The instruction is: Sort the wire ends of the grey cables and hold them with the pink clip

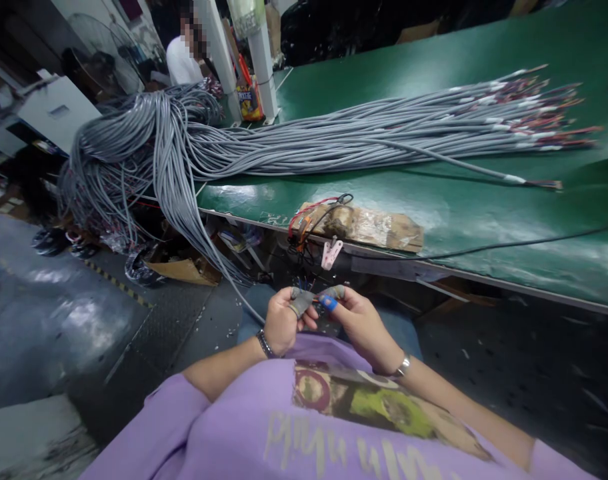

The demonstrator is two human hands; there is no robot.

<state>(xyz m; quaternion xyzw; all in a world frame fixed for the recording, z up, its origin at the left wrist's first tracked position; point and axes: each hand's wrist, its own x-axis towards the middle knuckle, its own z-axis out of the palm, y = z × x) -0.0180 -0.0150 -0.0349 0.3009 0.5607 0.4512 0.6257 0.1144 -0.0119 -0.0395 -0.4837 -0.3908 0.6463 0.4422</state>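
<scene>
My left hand (283,319) and my right hand (357,320) meet above my lap, both pinched on the end of a grey cable (224,267) that runs up to the big heap. Grey finger cots cover my left fingertips, and my right hand wears a grey cot and a blue one. Thin coloured wires show between the fingertips. Both wrists carry a bracelet. The cable end itself is mostly hidden by my fingers.
A large bundle of grey cables (334,137) lies across the green table (484,220) and spills over its left end. A taped cardboard pad with a tool and red wires (359,223) sits at the table edge, a pink clip (331,253) below. A person in white (181,60) sits far back.
</scene>
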